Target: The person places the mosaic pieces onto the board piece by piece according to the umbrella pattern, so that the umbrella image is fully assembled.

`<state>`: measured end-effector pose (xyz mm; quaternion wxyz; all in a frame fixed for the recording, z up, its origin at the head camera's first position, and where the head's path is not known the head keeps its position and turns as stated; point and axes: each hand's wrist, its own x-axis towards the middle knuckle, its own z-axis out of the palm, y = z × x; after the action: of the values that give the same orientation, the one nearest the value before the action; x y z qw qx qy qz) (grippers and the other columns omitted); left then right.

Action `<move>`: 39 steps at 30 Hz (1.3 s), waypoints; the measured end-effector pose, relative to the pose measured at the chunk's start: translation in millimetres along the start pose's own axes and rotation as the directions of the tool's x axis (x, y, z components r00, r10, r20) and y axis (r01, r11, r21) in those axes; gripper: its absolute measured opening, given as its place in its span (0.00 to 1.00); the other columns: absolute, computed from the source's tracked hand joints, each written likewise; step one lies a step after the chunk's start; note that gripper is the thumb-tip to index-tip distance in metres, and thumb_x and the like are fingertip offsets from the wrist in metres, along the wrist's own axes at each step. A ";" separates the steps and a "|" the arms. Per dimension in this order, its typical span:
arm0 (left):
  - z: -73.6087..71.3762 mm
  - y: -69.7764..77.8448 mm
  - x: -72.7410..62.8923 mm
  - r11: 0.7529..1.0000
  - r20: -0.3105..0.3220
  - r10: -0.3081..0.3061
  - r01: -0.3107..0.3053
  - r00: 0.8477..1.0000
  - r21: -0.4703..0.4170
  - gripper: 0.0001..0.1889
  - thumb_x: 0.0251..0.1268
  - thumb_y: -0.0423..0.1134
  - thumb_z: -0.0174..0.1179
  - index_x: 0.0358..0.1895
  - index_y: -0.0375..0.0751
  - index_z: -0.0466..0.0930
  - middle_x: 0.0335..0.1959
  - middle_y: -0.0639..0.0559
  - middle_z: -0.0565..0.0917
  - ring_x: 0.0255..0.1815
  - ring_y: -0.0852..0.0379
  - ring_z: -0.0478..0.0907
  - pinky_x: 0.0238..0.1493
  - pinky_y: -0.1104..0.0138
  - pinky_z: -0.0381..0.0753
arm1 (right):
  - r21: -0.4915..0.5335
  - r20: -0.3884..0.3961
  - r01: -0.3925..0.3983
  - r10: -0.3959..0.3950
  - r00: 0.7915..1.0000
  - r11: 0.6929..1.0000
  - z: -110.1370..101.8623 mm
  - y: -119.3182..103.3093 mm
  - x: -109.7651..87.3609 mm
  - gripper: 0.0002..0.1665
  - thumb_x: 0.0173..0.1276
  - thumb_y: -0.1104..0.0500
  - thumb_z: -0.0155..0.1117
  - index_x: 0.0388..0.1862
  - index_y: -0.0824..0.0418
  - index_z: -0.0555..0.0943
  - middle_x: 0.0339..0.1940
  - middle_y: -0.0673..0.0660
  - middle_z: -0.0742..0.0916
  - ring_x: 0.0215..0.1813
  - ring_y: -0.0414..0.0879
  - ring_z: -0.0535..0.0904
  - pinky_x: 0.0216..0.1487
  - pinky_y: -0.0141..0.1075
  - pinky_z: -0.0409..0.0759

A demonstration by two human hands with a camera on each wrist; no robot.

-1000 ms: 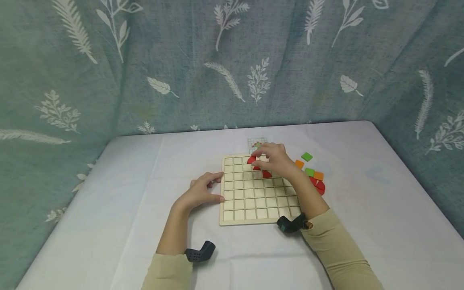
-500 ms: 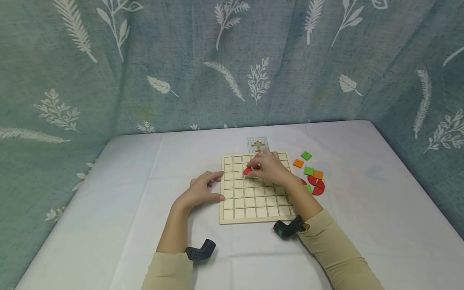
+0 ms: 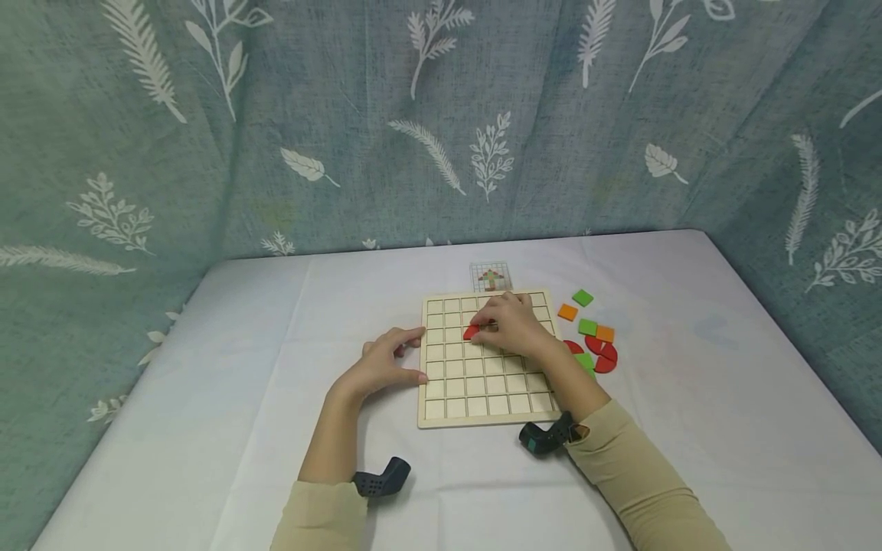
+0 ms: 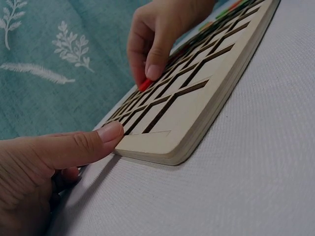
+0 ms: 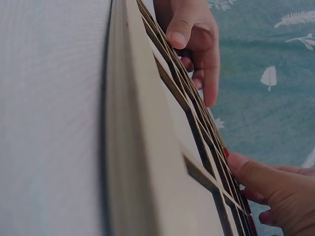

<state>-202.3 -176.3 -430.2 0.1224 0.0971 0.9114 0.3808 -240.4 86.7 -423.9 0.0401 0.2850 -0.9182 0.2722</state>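
A square wooden grid board (image 3: 456, 387) lies on the white-covered table. Along its left edge, my left hand (image 3: 379, 363) rests with thumb and fingers spread apart, the thumb tip right at the rim in the left wrist view. Over the board's upper middle, my right hand (image 3: 513, 325) pinches a small red tile (image 3: 470, 333) with a curved edge between thumb and fingers. That red tile (image 4: 145, 85) sits low at the grid cells in the left wrist view. The right hand covers part of the grid and other red tiles there.
Just beyond the board lies a pattern card (image 3: 480, 278) with a small coloured figure. To the right are loose tiles: green (image 3: 583, 298), orange (image 3: 568, 312) and red (image 3: 606, 361). A leaf-print curtain (image 3: 344, 115) hangs behind the table.
My right hand has come down and toward me over the board, its red tile now a row or so nearer and slightly left. The left hand stays in place.
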 end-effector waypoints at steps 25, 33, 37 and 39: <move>-2.5 -0.8 -1.9 1.000 0.007 -0.025 0.025 1.000 0.012 0.45 0.36 0.49 0.77 0.67 0.56 0.68 0.47 0.56 0.75 0.48 0.54 0.63 0.47 0.59 0.57 | 0.032 0.018 -0.055 0.055 0.998 0.998 -16.0 2.3 -6.7 0.20 0.59 0.47 0.68 0.48 0.54 0.85 0.46 0.52 0.84 0.53 0.53 0.72 0.57 0.55 0.55; -0.8 -0.9 -0.5 1.000 0.004 -0.024 0.024 1.000 0.004 0.46 0.36 0.48 0.78 0.67 0.55 0.68 0.49 0.56 0.75 0.48 0.54 0.63 0.47 0.59 0.57 | 0.076 -0.009 -0.071 0.072 0.997 0.995 -26.0 14.6 -16.9 0.19 0.58 0.47 0.69 0.47 0.53 0.85 0.42 0.53 0.83 0.48 0.52 0.72 0.57 0.54 0.53; 0.1 -1.4 0.2 1.000 0.010 -0.009 0.009 1.000 0.000 0.45 0.37 0.47 0.78 0.67 0.54 0.68 0.48 0.56 0.75 0.47 0.54 0.63 0.48 0.58 0.55 | 0.099 -0.019 -0.098 0.100 0.995 0.990 -31.8 19.9 -24.5 0.20 0.58 0.49 0.70 0.47 0.55 0.85 0.45 0.55 0.83 0.51 0.54 0.71 0.58 0.55 0.51; 0.4 -1.5 0.1 1.000 0.011 -0.005 0.005 1.000 0.001 0.45 0.37 0.47 0.77 0.67 0.53 0.68 0.47 0.56 0.75 0.47 0.54 0.63 0.48 0.58 0.55 | 0.100 -0.024 -0.101 0.103 0.994 0.990 -34.0 22.1 -28.1 0.19 0.58 0.50 0.70 0.47 0.56 0.85 0.46 0.57 0.83 0.51 0.55 0.71 0.59 0.56 0.50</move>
<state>-202.3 -177.0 -431.5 0.1283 0.0967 0.9111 0.3795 -231.7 133.8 -412.0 0.0255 0.2352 -0.9164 0.3230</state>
